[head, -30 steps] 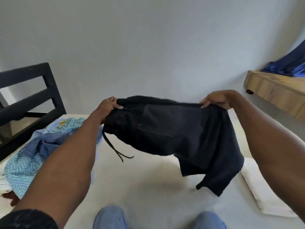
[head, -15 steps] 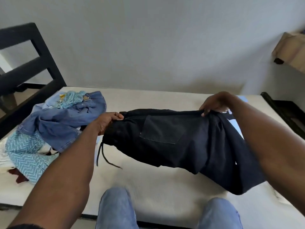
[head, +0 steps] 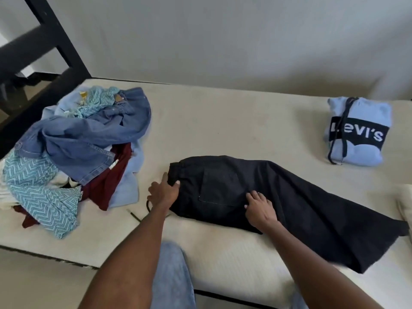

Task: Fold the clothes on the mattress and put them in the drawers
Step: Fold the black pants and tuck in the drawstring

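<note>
- The right hand (head: 260,208) lies flat, fingers straight, on the black trousers (head: 289,204).
- The left hand (head: 163,192) grips their waistband edge.
- The trousers lie spread on the mattress (head: 223,121).
- An unfolded pile of clothes (head: 73,148) lies at the left.
- A folded blue hoodie (head: 359,130) lies far right.

This is a bedroom in a home. A bare cream mattress (head: 223,121) lies low against a plain pale wall (head: 223,36), with a dark wooden bed frame (head: 55,47) rising at its left end. Everyday clothing is spread over it: a loose heap of clothes (head: 75,150) with denim, a patterned teal cloth and a maroon piece, black trousers (head: 289,201) laid flat, and a folded light blue hoodie (head: 359,130) printed with a brand name.
</note>
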